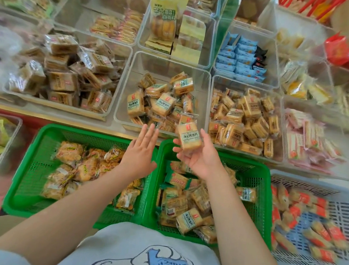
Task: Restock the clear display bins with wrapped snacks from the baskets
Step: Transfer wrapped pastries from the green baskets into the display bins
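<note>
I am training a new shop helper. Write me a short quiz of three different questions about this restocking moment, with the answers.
1. True or false: the left hand holds a snack.
2. Which hand holds the wrapped biscuit pack? A) left B) right
3. Fill in: the pack is held above the near edge of the clear ___ that already holds matching packs.

Key: 1 false, its fingers are straight and empty. 2 B. 3 bin, the middle one, behind the right green basket.
</note>
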Motion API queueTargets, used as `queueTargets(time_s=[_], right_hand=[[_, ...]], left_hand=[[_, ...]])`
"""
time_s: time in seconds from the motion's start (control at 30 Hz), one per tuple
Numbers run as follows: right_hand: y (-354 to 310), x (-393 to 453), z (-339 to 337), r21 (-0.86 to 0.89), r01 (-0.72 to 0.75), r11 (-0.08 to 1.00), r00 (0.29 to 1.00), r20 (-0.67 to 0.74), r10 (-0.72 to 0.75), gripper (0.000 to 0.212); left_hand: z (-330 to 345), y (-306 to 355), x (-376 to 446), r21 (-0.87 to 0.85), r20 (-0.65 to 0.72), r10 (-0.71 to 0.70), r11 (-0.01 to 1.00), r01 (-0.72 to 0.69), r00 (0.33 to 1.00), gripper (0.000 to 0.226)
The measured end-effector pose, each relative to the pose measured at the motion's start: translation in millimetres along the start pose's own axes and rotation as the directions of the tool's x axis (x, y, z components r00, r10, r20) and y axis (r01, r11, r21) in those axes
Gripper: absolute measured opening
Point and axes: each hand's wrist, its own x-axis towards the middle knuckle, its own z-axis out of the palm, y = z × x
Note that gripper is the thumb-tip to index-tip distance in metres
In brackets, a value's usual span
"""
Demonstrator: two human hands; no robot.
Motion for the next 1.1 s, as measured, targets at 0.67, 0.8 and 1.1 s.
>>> queueTargets(time_s=[0.67, 0.8, 1.1], right_hand=[[51.8, 45.0, -92.0, -0.924, -0.24, 0.297, 0.875, -0.338, -0.347, 0.039], [71.0, 76.2, -108.2, -0.961, -0.255, 0.111, 0.916, -0.277, -0.292, 0.061], [84.5, 76.4, -112.3, -0.916, -0.263, -0.302, 0.926, -0.152, -0.346, 0.061]], left_hand=[[4.3, 31.8, 9.9, 0.085, 0.02, 0.089, 0.992, -0.091, 0.996, 0.102], [1.7, 23.0, 8.9, 0.103, 0.049, 0.097, 0.99, -0.101, 0.994, 0.101], [4.2, 23.6, 11.7, 0.13, 0.027, 0.105, 0.986, -0.108, 0.994, 0.102]])
